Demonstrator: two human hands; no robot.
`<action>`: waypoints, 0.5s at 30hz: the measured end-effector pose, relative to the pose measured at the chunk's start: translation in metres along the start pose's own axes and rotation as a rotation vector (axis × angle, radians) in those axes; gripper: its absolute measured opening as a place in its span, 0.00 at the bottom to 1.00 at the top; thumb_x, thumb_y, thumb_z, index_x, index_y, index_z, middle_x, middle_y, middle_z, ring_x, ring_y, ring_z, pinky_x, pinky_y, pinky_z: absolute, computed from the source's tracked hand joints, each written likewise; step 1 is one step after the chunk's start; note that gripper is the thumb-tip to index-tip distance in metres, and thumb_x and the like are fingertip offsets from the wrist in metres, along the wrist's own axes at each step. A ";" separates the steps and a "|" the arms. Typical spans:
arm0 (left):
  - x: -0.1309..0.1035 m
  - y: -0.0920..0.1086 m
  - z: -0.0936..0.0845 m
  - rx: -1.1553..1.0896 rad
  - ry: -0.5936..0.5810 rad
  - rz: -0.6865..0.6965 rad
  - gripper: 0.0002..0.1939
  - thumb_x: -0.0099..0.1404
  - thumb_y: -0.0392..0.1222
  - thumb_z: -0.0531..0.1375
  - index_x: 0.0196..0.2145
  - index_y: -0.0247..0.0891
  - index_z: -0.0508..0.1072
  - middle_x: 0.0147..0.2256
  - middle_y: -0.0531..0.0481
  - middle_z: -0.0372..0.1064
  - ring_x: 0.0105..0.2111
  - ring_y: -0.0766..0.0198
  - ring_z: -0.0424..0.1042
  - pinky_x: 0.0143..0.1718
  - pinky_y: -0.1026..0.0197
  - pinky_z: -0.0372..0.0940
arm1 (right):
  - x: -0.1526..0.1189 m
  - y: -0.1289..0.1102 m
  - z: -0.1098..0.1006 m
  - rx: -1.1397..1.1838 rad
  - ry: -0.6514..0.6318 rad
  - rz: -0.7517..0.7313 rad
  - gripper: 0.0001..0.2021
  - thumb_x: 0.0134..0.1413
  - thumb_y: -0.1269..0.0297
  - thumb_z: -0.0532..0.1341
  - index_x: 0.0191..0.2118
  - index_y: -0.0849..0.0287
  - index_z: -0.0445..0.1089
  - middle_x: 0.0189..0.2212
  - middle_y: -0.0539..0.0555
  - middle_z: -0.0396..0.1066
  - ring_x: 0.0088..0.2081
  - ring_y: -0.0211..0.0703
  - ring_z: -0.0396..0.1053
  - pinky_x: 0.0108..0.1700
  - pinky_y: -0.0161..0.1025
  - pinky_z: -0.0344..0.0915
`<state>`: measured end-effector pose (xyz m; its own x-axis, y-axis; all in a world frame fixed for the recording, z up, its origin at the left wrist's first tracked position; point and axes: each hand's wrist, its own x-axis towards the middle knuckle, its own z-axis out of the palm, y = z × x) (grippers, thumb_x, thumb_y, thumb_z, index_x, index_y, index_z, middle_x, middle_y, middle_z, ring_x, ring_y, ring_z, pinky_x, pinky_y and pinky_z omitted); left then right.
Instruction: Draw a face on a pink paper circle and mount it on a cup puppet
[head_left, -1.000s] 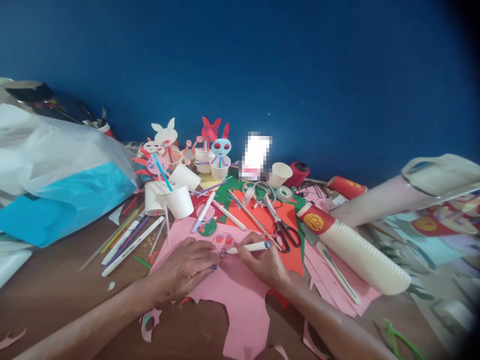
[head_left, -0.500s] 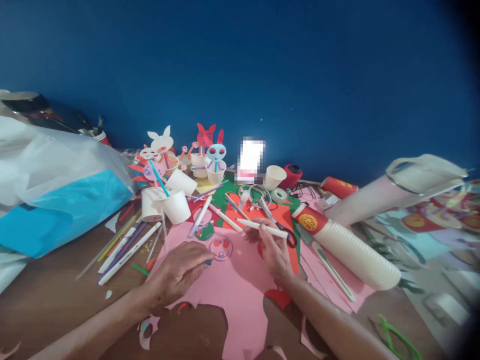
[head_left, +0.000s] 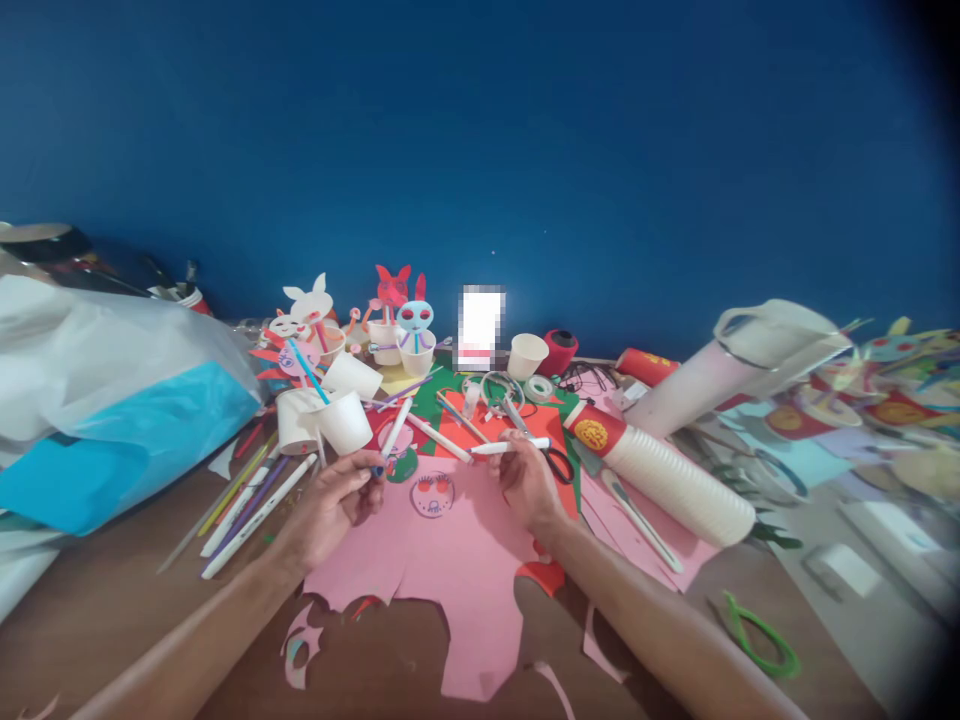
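Between the fingertips of my left hand (head_left: 337, 500) is a small blue marker cap (head_left: 377, 471). My right hand (head_left: 531, 488) grips a white marker (head_left: 491, 448), its tip pointing left and uncovered. Below both hands lies a pink paper sheet (head_left: 427, 560) with cut-out edges. On it rests a round paper face (head_left: 433, 495) with red eyes, drawn lashes and a small mouth. Just beyond it are a green paper circle (head_left: 403, 463) and another white marker (head_left: 395, 430). Scissors (head_left: 559, 464) with black handles lie behind my right hand, on red paper (head_left: 551, 422).
Paper-cup figures (head_left: 416, 340) stand along the blue wall, near a lit phone (head_left: 481, 325). A stack of paper cups (head_left: 667, 480) lies at the right, beside a leaning white jug (head_left: 690, 375). Markers and pipe cleaners (head_left: 251, 505) cover the left side, near a plastic bag (head_left: 135, 380).
My left hand has lifted off the pink sheet and turned, moving left and slightly up with the cap. My right hand still holds the marker, now more level. The view has shifted slightly.
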<state>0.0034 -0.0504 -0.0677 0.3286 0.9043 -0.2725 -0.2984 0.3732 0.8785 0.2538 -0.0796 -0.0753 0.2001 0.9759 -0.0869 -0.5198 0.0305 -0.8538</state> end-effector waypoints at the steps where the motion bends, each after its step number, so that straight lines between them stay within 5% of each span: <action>1: 0.001 0.000 -0.001 0.004 0.001 0.001 0.11 0.53 0.39 0.66 0.36 0.35 0.75 0.26 0.50 0.70 0.22 0.69 0.67 0.25 0.66 0.62 | 0.000 0.001 -0.001 0.005 -0.005 -0.010 0.08 0.52 0.59 0.59 0.28 0.56 0.62 0.15 0.45 0.66 0.17 0.36 0.62 0.21 0.31 0.59; 15: 0.001 -0.003 -0.001 0.064 -0.035 -0.006 0.20 0.50 0.48 0.70 0.38 0.36 0.74 0.27 0.51 0.69 0.21 0.69 0.66 0.19 0.69 0.54 | -0.008 0.013 -0.006 -0.072 -0.206 -0.027 0.10 0.56 0.57 0.55 0.36 0.55 0.69 0.28 0.52 0.75 0.27 0.46 0.71 0.25 0.40 0.67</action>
<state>0.0033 -0.0503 -0.0710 0.3617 0.8940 -0.2645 -0.2385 0.3630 0.9007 0.2507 -0.0883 -0.0890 0.0355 0.9987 0.0373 -0.4541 0.0494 -0.8896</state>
